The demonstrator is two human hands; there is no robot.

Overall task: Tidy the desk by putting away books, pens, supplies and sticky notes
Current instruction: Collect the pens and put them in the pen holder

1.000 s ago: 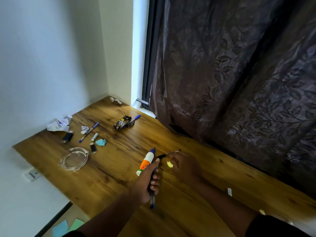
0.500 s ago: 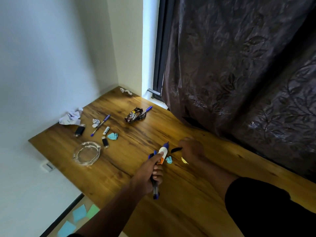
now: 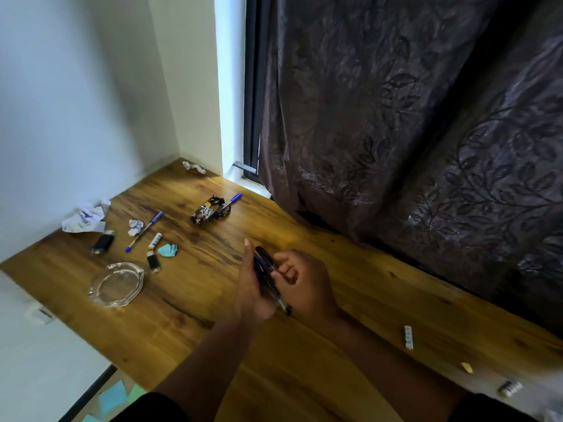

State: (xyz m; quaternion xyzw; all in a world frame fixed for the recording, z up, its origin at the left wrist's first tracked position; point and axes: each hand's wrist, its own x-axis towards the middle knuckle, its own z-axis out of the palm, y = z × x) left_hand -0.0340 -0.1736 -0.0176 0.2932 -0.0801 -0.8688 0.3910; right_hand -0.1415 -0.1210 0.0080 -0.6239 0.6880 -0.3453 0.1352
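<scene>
- Bundle of dark blue-and-black pens (image 3: 268, 274) held above the middle of the brown wooden desk (image 3: 350, 300), clear tips pointing toward the near edge.
- Left hand (image 3: 251, 287) wraps the bundle from the left, thumb up along it.
- Right hand (image 3: 304, 281) meets it from the right, fingers curled; whether they grip the pens, cannot tell.
- Far left on the desk: blue capped pen (image 3: 145, 227) lying loose, small white tube (image 3: 155, 240) just beside it, crumpled teal sticky note (image 3: 168, 250) near both.
- Second blue pen (image 3: 232, 200) touching a crumpled dark snack wrapper (image 3: 207, 211).
- Clear glass ashtray (image 3: 116, 284) near the left edge; two black lighters (image 3: 103, 242) (image 3: 153, 261) close by.
- Crumpled white paper (image 3: 86, 219) against the wall.
- Blue and green sticky notes (image 3: 112, 396) on the floor below.
- Dark leaf-patterned curtain (image 3: 426, 117) behind.
</scene>
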